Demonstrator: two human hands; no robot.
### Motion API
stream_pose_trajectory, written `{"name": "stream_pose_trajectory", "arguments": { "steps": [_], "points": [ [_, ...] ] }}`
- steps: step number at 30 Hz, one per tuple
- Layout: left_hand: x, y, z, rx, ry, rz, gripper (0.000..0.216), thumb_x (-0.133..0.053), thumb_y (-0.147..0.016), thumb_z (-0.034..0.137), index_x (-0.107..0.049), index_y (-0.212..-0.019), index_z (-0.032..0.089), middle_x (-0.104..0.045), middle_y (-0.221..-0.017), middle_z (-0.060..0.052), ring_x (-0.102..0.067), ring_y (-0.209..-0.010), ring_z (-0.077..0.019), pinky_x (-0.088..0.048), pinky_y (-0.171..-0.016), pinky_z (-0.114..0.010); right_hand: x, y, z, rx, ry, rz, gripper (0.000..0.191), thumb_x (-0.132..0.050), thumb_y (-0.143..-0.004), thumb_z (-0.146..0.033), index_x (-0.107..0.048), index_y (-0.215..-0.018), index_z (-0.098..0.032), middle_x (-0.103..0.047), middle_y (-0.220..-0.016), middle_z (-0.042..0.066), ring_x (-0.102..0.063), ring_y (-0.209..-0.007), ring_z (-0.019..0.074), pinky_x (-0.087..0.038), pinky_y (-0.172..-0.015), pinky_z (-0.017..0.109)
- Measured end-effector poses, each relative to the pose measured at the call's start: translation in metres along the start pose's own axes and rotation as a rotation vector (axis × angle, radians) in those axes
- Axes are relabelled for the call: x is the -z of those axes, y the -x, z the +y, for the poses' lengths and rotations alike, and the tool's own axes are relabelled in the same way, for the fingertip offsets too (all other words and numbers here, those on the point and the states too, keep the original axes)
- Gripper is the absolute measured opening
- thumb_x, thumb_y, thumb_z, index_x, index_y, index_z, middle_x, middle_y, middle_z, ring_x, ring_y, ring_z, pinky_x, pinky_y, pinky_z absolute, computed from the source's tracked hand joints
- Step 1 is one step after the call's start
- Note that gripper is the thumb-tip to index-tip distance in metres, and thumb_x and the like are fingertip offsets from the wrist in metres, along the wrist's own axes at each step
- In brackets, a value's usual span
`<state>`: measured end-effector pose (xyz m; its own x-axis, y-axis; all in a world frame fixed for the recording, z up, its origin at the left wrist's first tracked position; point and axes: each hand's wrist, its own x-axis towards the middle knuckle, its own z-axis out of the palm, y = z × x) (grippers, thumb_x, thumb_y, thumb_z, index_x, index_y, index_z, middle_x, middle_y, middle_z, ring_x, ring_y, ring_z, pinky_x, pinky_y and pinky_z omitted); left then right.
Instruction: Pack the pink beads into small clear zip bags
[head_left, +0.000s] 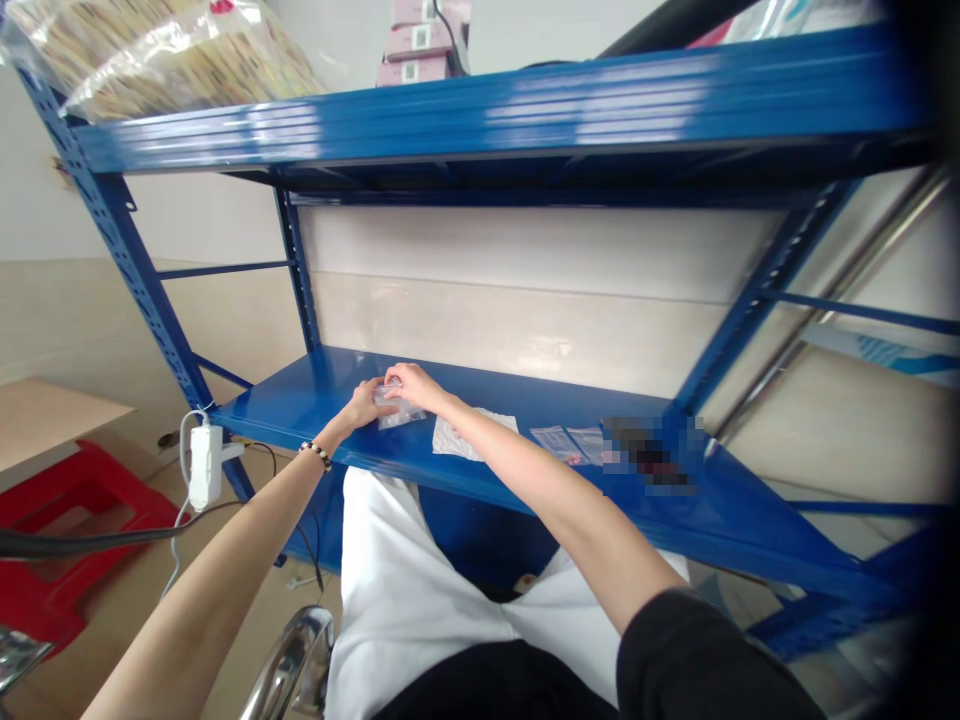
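Both hands meet over a small clear plastic bag (397,408) lying on the blue shelf (315,400), near its left-rear upright. Left hand (365,402), beaded bracelet (316,455) on wrist, fingers curled, pinching the bag's left edge. Right hand (411,382) arched over the bag's top, fingertips pressing down. Just right of the bag: a flat white packet (457,440), then two more clear bags (566,443) w/ red marks.

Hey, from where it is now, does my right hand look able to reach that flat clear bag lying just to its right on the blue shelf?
Probably yes. The right hand rests on the small clear bag with the left hand; the flat bag lies beside the forearm, bare blue shelf between.
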<state>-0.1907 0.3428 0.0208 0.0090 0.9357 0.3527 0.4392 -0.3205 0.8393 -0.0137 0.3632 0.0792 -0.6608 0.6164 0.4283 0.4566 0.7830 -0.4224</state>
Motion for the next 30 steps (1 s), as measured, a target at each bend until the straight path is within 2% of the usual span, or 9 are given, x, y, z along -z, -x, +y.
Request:
{"name": "stream_pose_trajectory", "arguments": {
  "steps": [2,5,8,13,17,20,22,26,30],
  "points": [
    [-0.001,-0.002,0.001,0.034,0.001,-0.026,0.055,-0.087,-0.047,0.031,-0.069,-0.096,0.012,-0.068,-0.087,-0.007,-0.063,-0.085,-0.0257,-0.049,-0.076,-0.033,0.004,0.006,0.004,-0.020,-0.008,0.041,0.023,-0.072,-0.074,-0.024,-0.067,-0.096,-0.018,-0.068,-0.095,0.004,-0.060,-0.088,0.0176,-0.041,-0.076,0.024],
    [-0.002,-0.002,0.000,0.069,0.050,-0.069,0.045,-0.079,-0.062,0.039,-0.069,-0.093,0.009,-0.067,-0.077,-0.006,-0.063,-0.072,-0.0222,-0.049,-0.066,-0.031,0.004,0.013,0.017,-0.182,-0.001,0.156,0.047,-0.077,-0.071,-0.032,-0.061,-0.114,-0.019,-0.066,-0.104,0.006,-0.059,-0.093,0.0201,-0.043,-0.081,0.029],
    [-0.002,-0.002,-0.003,0.101,0.079,-0.053,0.053,-0.073,-0.070,0.037,-0.061,-0.113,0.007,-0.069,-0.087,-0.009,-0.064,-0.072,-0.0207,-0.050,-0.065,-0.030,-0.001,0.015,0.028,-0.370,-0.022,0.233,0.064,-0.073,-0.076,-0.039,-0.048,-0.131,-0.018,-0.062,-0.115,0.012,-0.059,-0.099,0.0228,-0.044,-0.087,0.033],
    [0.002,-0.004,-0.002,0.133,-0.018,0.045,0.082,-0.075,-0.066,0.025,-0.038,-0.137,0.010,-0.064,-0.110,-0.017,-0.064,-0.094,-0.0256,-0.052,-0.079,-0.038,0.001,0.029,0.024,-0.574,-0.141,0.309,0.054,-0.058,-0.088,-0.037,-0.040,-0.135,-0.017,-0.060,-0.116,0.014,-0.061,-0.097,0.0229,-0.047,-0.084,0.034],
    [0.008,0.006,0.014,0.075,-0.194,0.184,0.087,-0.075,-0.066,0.028,-0.033,-0.142,0.017,-0.048,-0.135,-0.019,-0.042,-0.128,-0.0366,-0.035,-0.103,-0.055,0.038,0.095,0.015,-0.483,-0.143,0.264,0.045,-0.055,-0.087,-0.029,-0.044,-0.131,-0.022,-0.063,-0.104,0.007,-0.062,-0.080,0.0188,-0.049,-0.072,0.030],
    [0.002,0.028,0.037,-0.119,-0.330,0.362,0.066,-0.061,-0.079,0.028,-0.037,-0.139,0.017,-0.047,-0.133,-0.018,-0.042,-0.128,-0.0350,-0.032,-0.106,-0.055,0.081,0.171,0.015,-0.349,0.185,0.269,0.035,-0.061,-0.082,-0.018,-0.057,-0.116,-0.023,-0.063,-0.107,0.006,-0.059,-0.099,0.0202,-0.044,-0.086,0.032],
    [-0.014,0.049,0.058,-0.278,-0.347,0.395,0.052,-0.053,-0.084,0.023,-0.042,-0.134,0.018,-0.051,-0.128,-0.015,-0.046,-0.123,-0.0309,-0.036,-0.104,-0.051,0.106,0.218,0.019,-0.473,0.343,0.224,0.028,-0.063,-0.083,-0.019,-0.061,-0.111,-0.022,-0.064,-0.104,0.007,-0.059,-0.098,0.0213,-0.042,-0.085,0.032],
    [-0.068,0.096,0.104,-0.498,-0.268,0.157,0.043,-0.048,-0.086,0.019,-0.046,-0.129,0.018,-0.054,-0.123,-0.012,-0.050,-0.118,-0.0260,-0.039,-0.104,-0.044,0.123,0.274,0.031,-0.734,0.549,0.105,0.022,-0.066,-0.084,-0.035,-0.065,-0.099,-0.019,-0.066,-0.094,0.009,-0.059,-0.091,0.0239,-0.040,-0.079,0.032],
    [-0.119,0.140,0.136,-0.618,-0.210,-0.143,0.051,-0.046,-0.088,0.019,-0.038,-0.139,0.020,-0.054,-0.128,-0.014,-0.049,-0.121,-0.0276,-0.039,-0.104,-0.046,0.108,0.285,0.040,-0.747,0.666,0.146,0.014,-0.061,-0.089,-0.032,-0.062,-0.086,-0.019,-0.066,-0.092,0.009,-0.058,-0.092,0.0234,-0.037,-0.079,0.031]
  ]
}}
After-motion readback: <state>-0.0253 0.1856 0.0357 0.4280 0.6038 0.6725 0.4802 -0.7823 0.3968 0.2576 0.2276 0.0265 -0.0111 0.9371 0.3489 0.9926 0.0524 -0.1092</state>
